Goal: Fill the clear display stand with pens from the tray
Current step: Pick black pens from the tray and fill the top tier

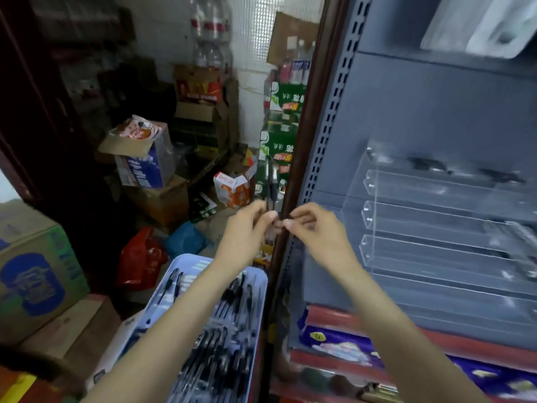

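Cluttered storeroom, pens (270,181) upright between both hands (left (247,228) gripping).

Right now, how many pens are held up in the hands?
2 pens, upright side by side, gripped by the left hand; the right hand pinches their lower ends. Blur may hide another.

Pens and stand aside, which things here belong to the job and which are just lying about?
Job:
pens held upright in the left hand
right hand
tray of pens
clear display stand

Lying about:
red bag
blue bag
cardboard boxes
green crates
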Demonstrator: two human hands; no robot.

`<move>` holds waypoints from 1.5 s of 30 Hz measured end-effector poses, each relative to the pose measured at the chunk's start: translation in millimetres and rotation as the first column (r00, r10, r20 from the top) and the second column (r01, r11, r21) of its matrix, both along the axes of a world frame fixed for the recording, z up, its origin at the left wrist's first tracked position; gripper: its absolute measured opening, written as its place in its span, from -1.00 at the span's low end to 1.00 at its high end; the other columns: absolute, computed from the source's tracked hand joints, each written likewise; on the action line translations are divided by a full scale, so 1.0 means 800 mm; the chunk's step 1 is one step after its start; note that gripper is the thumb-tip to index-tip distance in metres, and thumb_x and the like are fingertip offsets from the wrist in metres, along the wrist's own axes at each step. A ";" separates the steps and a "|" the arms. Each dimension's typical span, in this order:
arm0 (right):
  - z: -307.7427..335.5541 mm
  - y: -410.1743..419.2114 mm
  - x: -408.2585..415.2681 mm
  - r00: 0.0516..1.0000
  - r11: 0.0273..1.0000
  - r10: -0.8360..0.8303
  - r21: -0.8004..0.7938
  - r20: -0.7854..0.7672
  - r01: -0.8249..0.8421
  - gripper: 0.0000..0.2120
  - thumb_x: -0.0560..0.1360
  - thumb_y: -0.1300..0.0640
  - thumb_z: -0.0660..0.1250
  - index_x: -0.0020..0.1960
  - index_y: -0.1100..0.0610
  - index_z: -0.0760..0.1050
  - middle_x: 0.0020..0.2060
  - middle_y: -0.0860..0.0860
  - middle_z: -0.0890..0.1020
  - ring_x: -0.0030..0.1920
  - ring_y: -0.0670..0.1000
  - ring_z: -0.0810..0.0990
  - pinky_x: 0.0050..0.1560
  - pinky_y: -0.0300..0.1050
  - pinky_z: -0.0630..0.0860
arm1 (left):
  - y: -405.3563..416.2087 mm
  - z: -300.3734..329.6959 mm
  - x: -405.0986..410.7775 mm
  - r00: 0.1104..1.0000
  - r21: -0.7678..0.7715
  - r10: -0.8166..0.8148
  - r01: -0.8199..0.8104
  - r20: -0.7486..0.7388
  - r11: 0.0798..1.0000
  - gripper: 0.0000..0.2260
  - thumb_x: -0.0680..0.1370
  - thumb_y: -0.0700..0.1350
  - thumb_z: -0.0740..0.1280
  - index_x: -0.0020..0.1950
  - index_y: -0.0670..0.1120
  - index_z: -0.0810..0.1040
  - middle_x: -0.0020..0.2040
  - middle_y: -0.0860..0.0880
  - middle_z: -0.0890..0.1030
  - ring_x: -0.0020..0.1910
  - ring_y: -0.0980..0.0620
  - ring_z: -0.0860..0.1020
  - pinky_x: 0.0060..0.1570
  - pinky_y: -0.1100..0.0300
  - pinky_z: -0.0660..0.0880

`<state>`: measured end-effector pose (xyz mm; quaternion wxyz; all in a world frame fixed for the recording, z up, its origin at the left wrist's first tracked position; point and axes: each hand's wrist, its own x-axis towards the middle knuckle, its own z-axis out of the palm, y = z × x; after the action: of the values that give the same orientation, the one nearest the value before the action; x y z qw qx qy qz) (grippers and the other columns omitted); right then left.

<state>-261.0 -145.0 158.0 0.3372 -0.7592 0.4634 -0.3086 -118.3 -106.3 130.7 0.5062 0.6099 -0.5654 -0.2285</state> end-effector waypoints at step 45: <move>0.109 -0.300 -0.277 0.961 0.935 -0.167 -0.344 -0.221 0.083 -0.92 0.44 0.31 0.39 -0.10 0.25 0.64 -0.11 0.13 0.68 -0.06 0.02 0.60 -0.26 -0.50 0.34 | -0.200 0.107 -0.210 0.823 -0.210 0.248 -0.161 0.511 0.965 -0.78 0.53 -0.21 0.33 0.16 -0.09 0.61 0.11 -0.06 0.55 0.10 0.01 0.52 0.14 0.45 0.28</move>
<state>-482.2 -384.9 245.3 0.1241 -0.8063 0.4908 -0.3061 -286.6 -266.5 216.1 0.3973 0.6644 -0.6309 0.0508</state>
